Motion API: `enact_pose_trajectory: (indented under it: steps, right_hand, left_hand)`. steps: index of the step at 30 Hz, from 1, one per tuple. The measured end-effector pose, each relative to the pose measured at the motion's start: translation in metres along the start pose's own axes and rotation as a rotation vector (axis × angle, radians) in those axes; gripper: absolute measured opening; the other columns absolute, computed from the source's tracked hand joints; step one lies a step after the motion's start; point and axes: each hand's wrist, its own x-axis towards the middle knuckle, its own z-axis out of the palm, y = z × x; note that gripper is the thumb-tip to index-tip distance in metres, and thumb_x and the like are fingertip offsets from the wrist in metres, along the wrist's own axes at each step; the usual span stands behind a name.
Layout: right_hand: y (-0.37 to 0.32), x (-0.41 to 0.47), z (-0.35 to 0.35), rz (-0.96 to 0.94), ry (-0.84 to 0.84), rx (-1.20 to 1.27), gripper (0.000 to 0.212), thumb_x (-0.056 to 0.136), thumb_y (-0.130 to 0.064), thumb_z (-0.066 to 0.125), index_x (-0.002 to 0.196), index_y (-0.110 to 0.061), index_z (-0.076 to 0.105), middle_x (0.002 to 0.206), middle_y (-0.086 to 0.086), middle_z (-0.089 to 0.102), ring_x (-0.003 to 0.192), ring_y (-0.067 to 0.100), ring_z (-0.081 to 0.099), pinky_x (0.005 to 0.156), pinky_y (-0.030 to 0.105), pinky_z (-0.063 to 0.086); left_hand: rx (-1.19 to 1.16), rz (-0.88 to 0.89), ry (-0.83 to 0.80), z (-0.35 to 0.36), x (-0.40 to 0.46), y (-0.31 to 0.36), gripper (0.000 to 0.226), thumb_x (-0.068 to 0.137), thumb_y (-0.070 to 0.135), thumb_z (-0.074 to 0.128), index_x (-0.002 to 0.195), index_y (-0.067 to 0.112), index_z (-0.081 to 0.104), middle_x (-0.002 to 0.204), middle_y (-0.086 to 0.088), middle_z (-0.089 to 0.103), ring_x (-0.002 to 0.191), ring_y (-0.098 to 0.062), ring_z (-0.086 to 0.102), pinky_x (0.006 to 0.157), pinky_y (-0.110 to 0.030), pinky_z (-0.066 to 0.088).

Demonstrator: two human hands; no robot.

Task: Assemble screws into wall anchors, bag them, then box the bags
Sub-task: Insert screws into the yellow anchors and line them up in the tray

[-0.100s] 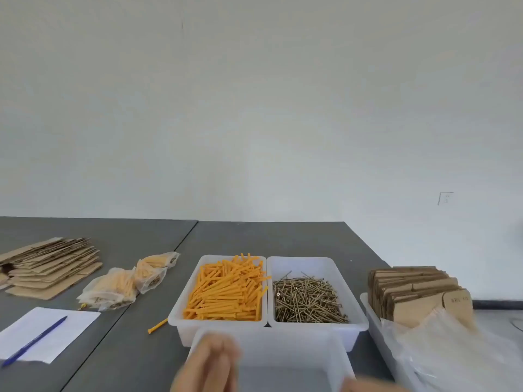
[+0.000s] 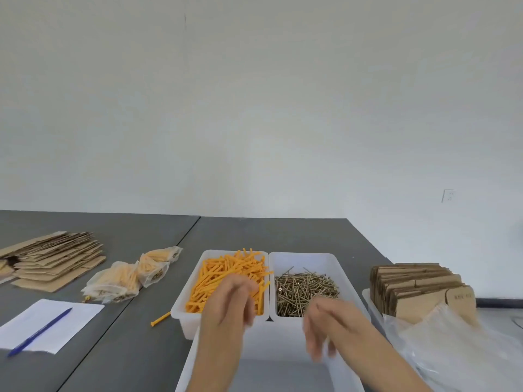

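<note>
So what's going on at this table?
A person is making up screw-and-anchor kits. The left hand reaches over the bin of orange wall anchors, while the right hand, blurred, hangs near the bin of screws; whether either holds anything is unclear. A few filled bags lie to the left, beside flattened cardboard boxes.

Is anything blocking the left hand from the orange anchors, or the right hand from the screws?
Nothing visible. The left hand is over the open bin of orange anchors; the right hand is at the near edge of the open screws bin. Neither bin has a lid.
</note>
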Motion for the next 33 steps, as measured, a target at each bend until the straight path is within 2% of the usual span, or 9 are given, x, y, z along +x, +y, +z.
enact_pose_trajectory:
  steps: [4, 7, 11, 14, 17, 22, 25, 29, 33]
  right_hand:
    - [-0.016, 0.084, 0.024, 0.163, 0.335, -0.103, 0.027, 0.089, -0.013, 0.040, 0.071, -0.014, 0.060, 0.069, 0.013, 0.066, 0.055, 0.017, 0.058, 0.049, 0.022, 0.043]
    - [0.029, 0.119, 0.030, 0.420, 0.399, -0.457, 0.023, 0.096, -0.015, 0.037, 0.078, -0.011, 0.052, 0.080, 0.005, 0.060, 0.068, 0.019, 0.051, 0.060, 0.029, 0.040]
    - [0.071, 0.117, 0.046, 0.590, 0.455, -0.611, 0.018, 0.098, -0.022, 0.036, 0.086, -0.019, 0.048, 0.085, -0.004, 0.056, 0.070, 0.014, 0.049, 0.058, 0.027, 0.039]
    - [0.094, 0.117, 0.053, 0.564, 0.464, -0.683, 0.018, 0.097, -0.027, 0.037, 0.080, -0.024, 0.042, 0.076, -0.008, 0.051, 0.068, 0.012, 0.045, 0.056, 0.025, 0.036]
    - [0.102, 0.128, 0.053, 0.562, 0.435, -0.750, 0.015, 0.094, -0.031, 0.038, 0.080, -0.027, 0.039, 0.070, -0.007, 0.049, 0.062, 0.009, 0.042, 0.049, 0.021, 0.028]
    - [0.107, 0.138, 0.051, 0.547, 0.389, -0.782, 0.024, 0.093, -0.037, 0.037, 0.072, -0.028, 0.028, 0.064, -0.006, 0.044, 0.051, 0.003, 0.033, 0.044, 0.018, 0.020]
    - [0.105, 0.139, 0.052, 0.541, 0.394, -0.807, 0.021, 0.092, -0.036, 0.036, 0.075, -0.027, 0.029, 0.063, -0.005, 0.044, 0.049, 0.006, 0.034, 0.044, 0.020, 0.022]
    - [0.108, 0.144, 0.054, 0.542, 0.410, -0.829, 0.013, 0.093, -0.035, 0.036, 0.083, -0.027, 0.034, 0.065, -0.005, 0.045, 0.050, 0.008, 0.036, 0.046, 0.022, 0.025]
    - [0.119, 0.146, 0.051, 0.443, 0.423, -0.800, 0.020, 0.096, -0.033, 0.036, 0.078, -0.025, 0.035, 0.066, -0.006, 0.047, 0.052, 0.010, 0.039, 0.047, 0.024, 0.029]
  left_hand:
    - [0.266, -0.108, -0.067, 0.034, 0.072, -0.036, 0.024, 0.097, 0.012, 0.045, 0.087, 0.016, 0.066, 0.059, 0.004, 0.057, 0.055, -0.011, 0.049, 0.051, -0.020, 0.039]
    - [0.607, -0.178, -0.144, 0.038, 0.106, -0.080, 0.022, 0.100, 0.021, 0.043, 0.093, 0.014, 0.064, 0.077, -0.003, 0.065, 0.064, -0.016, 0.053, 0.062, -0.032, 0.044]
    - [1.037, -0.102, -0.167, 0.040, 0.113, -0.131, 0.029, 0.102, 0.027, 0.035, 0.084, 0.014, 0.054, 0.074, -0.002, 0.058, 0.061, -0.012, 0.041, 0.057, -0.028, 0.034]
    - [1.068, 0.027, -0.128, 0.036, 0.101, -0.158, 0.030, 0.103, 0.032, 0.033, 0.082, 0.021, 0.052, 0.075, 0.001, 0.059, 0.059, -0.010, 0.042, 0.053, -0.023, 0.031]
    - [1.114, 0.059, -0.153, 0.032, 0.098, -0.181, 0.025, 0.100, 0.039, 0.031, 0.083, 0.031, 0.049, 0.072, 0.007, 0.054, 0.063, -0.006, 0.050, 0.061, -0.021, 0.043]
    - [1.188, 0.083, -0.222, 0.039, 0.105, -0.198, 0.027, 0.089, 0.050, 0.019, 0.073, 0.038, 0.036, 0.063, 0.007, 0.046, 0.051, -0.005, 0.042, 0.046, -0.017, 0.032]
    - [1.207, 0.131, -0.204, 0.038, 0.105, -0.203, 0.033, 0.082, 0.053, 0.010, 0.080, 0.037, 0.040, 0.061, 0.007, 0.046, 0.051, -0.006, 0.044, 0.046, -0.018, 0.034]
    - [1.187, 0.157, -0.169, 0.037, 0.110, -0.205, 0.028, 0.089, 0.048, 0.020, 0.084, 0.035, 0.044, 0.063, 0.008, 0.046, 0.053, -0.006, 0.044, 0.051, -0.019, 0.037]
    - [1.150, 0.192, -0.140, 0.040, 0.110, -0.201, 0.022, 0.097, 0.040, 0.032, 0.080, 0.034, 0.045, 0.060, 0.008, 0.046, 0.054, -0.011, 0.046, 0.051, -0.023, 0.036]
